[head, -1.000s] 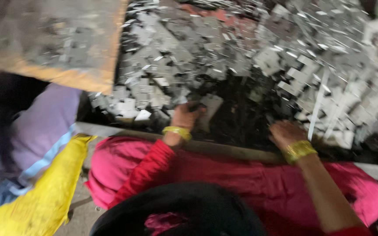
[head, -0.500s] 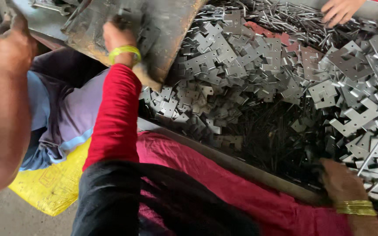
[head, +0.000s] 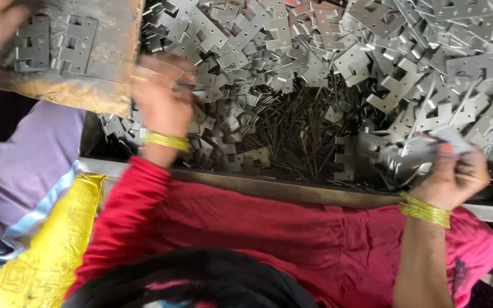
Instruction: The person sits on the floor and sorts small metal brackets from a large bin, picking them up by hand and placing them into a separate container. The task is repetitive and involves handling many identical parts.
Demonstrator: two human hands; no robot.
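At centre left of the frame, the left hand (head: 164, 97) is blurred above the heap of grey metal hinge plates (head: 338, 51); whether it is open or closed cannot be told. At lower right, the right hand (head: 452, 174) is seen closed around a hinge plate (head: 449, 140), beside dark pins (head: 295, 134).

The left hand (head: 164, 97) has dropped from the board (head: 95, 51) onto the metal plates (head: 292, 45).

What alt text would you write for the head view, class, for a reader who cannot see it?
The left hand reaches over a heap of grey metal plates; the right hand holds one plate. A wooden board carries two plates.
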